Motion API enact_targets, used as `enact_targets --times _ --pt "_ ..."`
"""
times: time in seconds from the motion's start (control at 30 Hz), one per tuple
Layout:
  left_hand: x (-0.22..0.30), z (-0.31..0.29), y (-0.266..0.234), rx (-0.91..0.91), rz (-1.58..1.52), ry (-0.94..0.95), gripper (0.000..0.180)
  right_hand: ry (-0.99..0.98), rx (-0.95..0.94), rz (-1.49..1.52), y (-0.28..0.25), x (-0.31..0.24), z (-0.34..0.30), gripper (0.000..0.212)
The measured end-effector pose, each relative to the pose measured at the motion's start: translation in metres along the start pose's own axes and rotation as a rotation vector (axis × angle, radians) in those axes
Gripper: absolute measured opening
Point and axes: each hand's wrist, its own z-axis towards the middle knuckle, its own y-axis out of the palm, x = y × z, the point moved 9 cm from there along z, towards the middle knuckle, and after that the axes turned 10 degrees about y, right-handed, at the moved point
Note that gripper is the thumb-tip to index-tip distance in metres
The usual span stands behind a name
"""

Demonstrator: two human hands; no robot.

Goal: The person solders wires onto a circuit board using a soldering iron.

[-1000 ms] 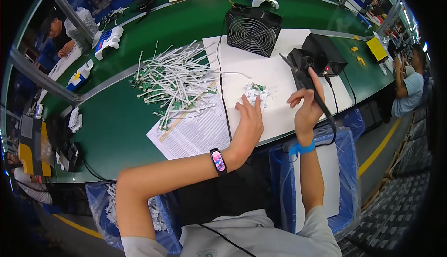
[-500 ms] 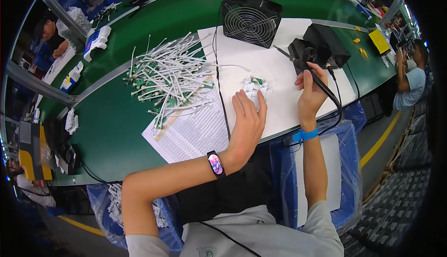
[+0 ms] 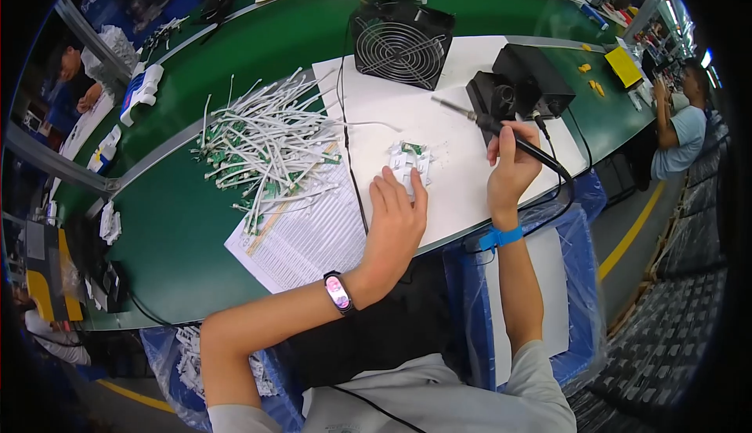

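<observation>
My right hand (image 3: pixel 513 170) is closed round the black handle of a soldering iron (image 3: pixel 489 123), whose metal tip points left over the white sheet. The iron passes in front of its black stand. On the sheet lies a small white plastic part (image 3: pixel 403 164) with a green circuit board (image 3: pixel 413 148) at its far end. My left hand (image 3: pixel 395 217) holds the near end of this part between thumb and fingers, which partly hide it. The iron's tip is apart from the part, beyond it and to its right.
A heap of white cables with green boards (image 3: pixel 266 135) lies left, partly on a printed paper (image 3: pixel 305 229). Behind stand a black fan (image 3: pixel 403 45) and a black box (image 3: pixel 536 80). Blue lined bins (image 3: pixel 580 276) are below the table edge. Other people sit at both sides.
The soldering iron and my right hand have moved a little left and nearer, toward the white part. My left hand stays on the part. The whole view has shifted slightly.
</observation>
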Motion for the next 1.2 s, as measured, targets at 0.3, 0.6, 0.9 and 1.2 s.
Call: enact_targets --times 0.3,0.6,0.9,1.2 --pt "-0.01 -0.005 0.003 0.112 -0.271 -0.042 0.053 -0.102 -0.104 -0.071 0.004 0.002 -0.013 0.015" --pt "-0.018 -0.006 0.002 0.189 -0.413 -0.092 0.057 -0.119 -0.172 -0.127 0.013 0.0 -0.009 0.017" --pt "-0.017 -0.006 0.004 0.14 -0.368 -0.07 0.053 -0.012 -0.127 -0.198 0.01 0.013 -0.007 0.015" --pt "-0.017 -0.006 0.004 0.112 -0.358 -0.054 0.052 -0.018 -0.101 -0.254 0.009 0.013 -0.011 0.016"
